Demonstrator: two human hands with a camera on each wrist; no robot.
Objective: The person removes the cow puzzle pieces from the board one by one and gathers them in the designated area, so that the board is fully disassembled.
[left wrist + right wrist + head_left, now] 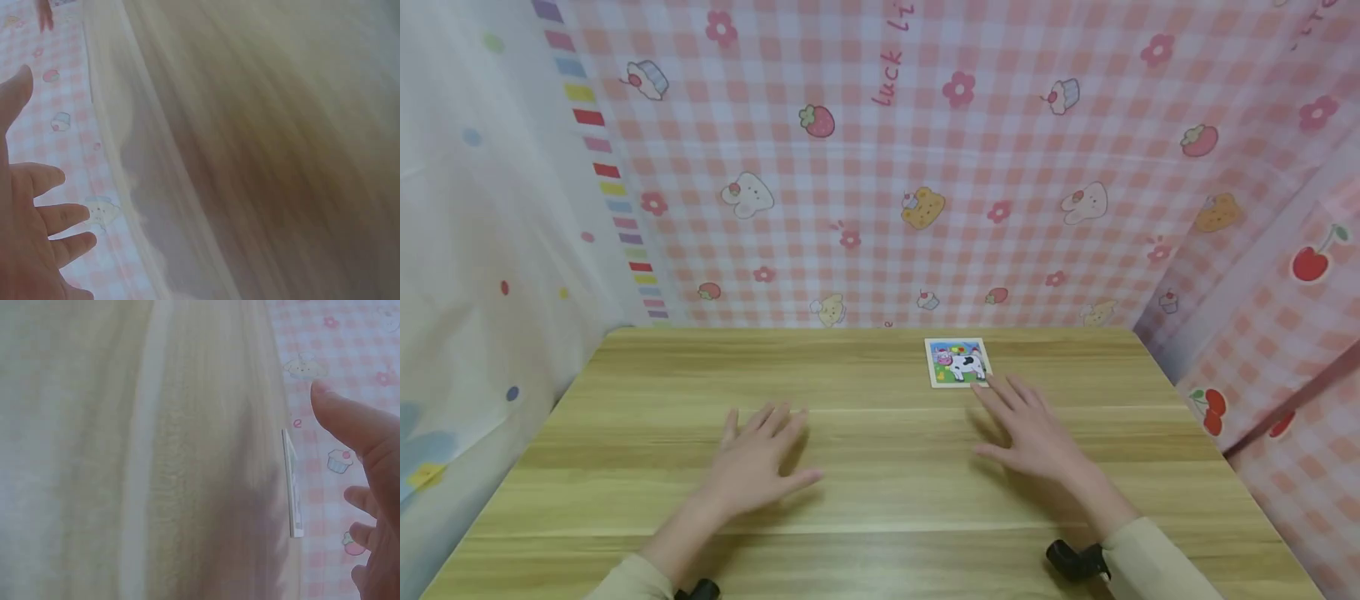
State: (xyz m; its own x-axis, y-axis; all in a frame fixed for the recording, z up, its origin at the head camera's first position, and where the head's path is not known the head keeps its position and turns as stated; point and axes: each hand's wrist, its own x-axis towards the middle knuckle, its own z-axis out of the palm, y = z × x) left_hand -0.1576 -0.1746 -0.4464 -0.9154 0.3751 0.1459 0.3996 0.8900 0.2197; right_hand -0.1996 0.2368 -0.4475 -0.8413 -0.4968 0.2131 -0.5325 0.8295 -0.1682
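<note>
A square cow picture (958, 363) with a pale border lies flat toward the back of the wooden table. In the right wrist view the cow picture (292, 484) appears nearly edge-on as a thin panel. My right hand (1030, 429) hovers with spread fingers just in front of it, fingertips overlapping its lower right corner in the head view; whether they touch cannot be told. To the left, my left hand (756, 467) is held over the table, fingers spread and holding nothing. The left wrist view shows its fingers (65, 219) extended and apart.
The wooden table (880, 500) ends at the back against a pink checked curtain (865, 167). A white curtain (497, 208) hangs along the left side, and more checked cloth (1285, 333) along the right. Black wrist devices (1075, 562) sit below both wrists.
</note>
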